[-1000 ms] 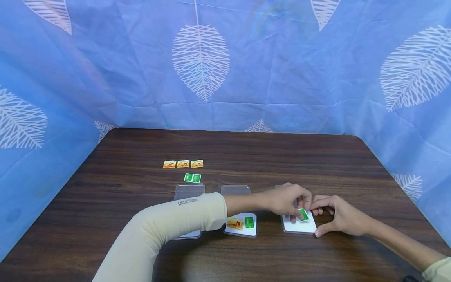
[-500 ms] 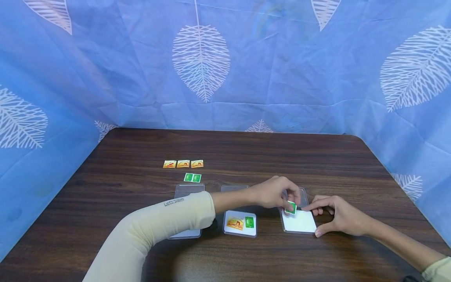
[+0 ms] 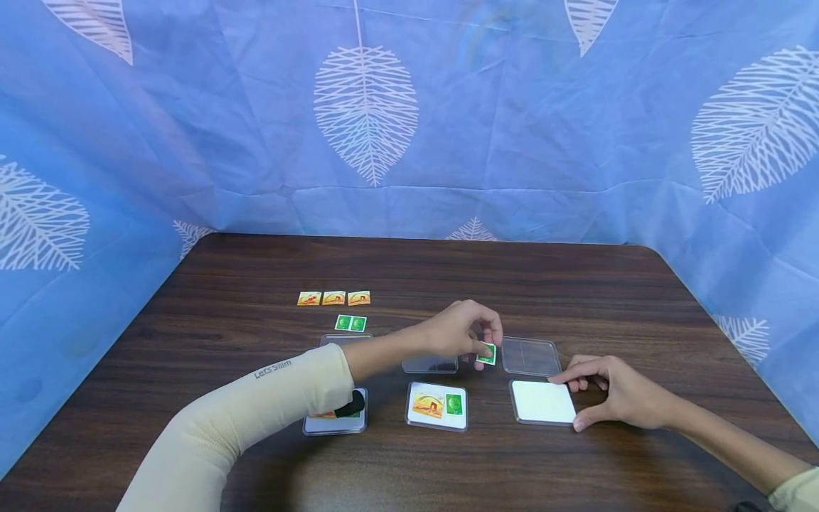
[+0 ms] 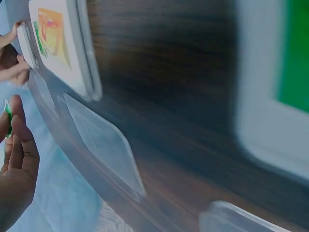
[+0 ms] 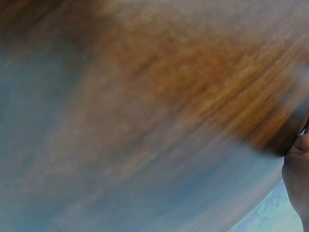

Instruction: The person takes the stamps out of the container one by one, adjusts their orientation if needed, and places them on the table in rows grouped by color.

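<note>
My left hand (image 3: 459, 328) pinches a small green postage stamp (image 3: 489, 355) between thumb and fingers, above the table between two clear lids. The same stamp (image 4: 8, 118) shows at the left edge of the left wrist view. My right hand (image 3: 616, 392) holds the right side of a shallow square case with a white insert (image 3: 542, 402), thumb at the near corner and index finger at the far one. Behind that case lies a clear lid (image 3: 530, 356). Only part of the right hand (image 5: 296, 171) appears in the right wrist view, which is mostly blurred table.
A middle case (image 3: 436, 422) bears an orange stamp (image 3: 427, 405) and a green stamp (image 3: 454, 404). The left case (image 3: 333, 429) is partly covered by the sleeve (image 3: 275, 391). Farther back lie three orange stamps (image 3: 333, 298) in a row and two green stamps (image 3: 350, 323).
My left hand has moved left and back from the right case, carrying the green stamp with it. This uncovers the white insert and the lid behind. The right hand has stayed put.
</note>
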The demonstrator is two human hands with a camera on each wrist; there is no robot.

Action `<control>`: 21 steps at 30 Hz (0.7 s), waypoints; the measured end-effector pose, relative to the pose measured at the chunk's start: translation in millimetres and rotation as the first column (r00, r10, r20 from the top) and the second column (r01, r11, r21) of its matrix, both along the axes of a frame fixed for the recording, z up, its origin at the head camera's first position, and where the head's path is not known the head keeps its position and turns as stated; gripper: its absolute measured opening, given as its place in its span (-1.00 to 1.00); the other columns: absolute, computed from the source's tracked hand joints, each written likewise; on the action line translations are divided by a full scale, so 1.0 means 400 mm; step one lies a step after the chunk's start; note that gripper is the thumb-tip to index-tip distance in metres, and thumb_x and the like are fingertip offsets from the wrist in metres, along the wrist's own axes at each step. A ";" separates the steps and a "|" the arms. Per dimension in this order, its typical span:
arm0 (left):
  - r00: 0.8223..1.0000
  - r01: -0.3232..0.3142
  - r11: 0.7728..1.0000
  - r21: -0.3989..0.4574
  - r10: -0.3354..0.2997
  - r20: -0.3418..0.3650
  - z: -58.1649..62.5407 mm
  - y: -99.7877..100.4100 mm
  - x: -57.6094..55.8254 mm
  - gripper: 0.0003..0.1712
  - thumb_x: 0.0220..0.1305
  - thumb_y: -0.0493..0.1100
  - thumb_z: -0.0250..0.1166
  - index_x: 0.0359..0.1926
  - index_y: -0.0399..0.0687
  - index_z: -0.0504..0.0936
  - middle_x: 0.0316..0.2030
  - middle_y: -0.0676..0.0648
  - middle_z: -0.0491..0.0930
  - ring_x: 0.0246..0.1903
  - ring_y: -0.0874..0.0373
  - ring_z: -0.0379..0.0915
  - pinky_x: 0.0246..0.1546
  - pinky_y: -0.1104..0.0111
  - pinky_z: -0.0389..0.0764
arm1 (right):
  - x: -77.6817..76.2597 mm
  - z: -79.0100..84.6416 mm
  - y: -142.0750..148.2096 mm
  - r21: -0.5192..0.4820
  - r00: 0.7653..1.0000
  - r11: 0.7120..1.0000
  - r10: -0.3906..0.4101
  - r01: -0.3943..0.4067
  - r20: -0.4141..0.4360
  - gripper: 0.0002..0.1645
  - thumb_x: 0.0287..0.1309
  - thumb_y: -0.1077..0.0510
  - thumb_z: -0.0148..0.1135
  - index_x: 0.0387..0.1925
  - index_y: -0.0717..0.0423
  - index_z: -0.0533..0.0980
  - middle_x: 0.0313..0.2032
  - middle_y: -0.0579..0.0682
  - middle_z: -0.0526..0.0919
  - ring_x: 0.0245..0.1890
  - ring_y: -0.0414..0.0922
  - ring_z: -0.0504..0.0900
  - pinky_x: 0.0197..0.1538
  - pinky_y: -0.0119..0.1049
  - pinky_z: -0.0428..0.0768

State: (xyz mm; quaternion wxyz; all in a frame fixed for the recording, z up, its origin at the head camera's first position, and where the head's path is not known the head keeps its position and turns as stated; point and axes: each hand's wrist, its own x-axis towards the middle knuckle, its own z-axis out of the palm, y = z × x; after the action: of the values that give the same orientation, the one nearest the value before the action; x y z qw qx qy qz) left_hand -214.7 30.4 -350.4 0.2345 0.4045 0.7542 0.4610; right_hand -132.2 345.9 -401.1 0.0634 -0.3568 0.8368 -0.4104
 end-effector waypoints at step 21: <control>0.990 -0.125 0.992 0.035 0.122 0.075 -0.008 -0.184 -0.055 -0.93 0.34 -0.56 0.25 -0.27 -0.41 0.56 -0.36 -0.09 0.51 -0.51 0.12 0.66 -0.50 0.32 0.50 | -0.002 -0.001 0.001 -0.003 1.000 1.000 0.007 -0.007 0.010 -0.31 -0.17 0.31 0.66 0.13 0.16 0.67 -0.40 -0.06 0.44 -0.39 -0.15 0.37 -0.45 -0.28 0.26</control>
State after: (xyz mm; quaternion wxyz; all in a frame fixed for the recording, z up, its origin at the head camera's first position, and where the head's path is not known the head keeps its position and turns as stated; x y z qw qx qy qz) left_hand -236.8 -43.3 -353.6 0.2246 0.3447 0.7594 0.5040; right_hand -132.9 346.1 -401.7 0.0687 -0.3578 0.8346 -0.4132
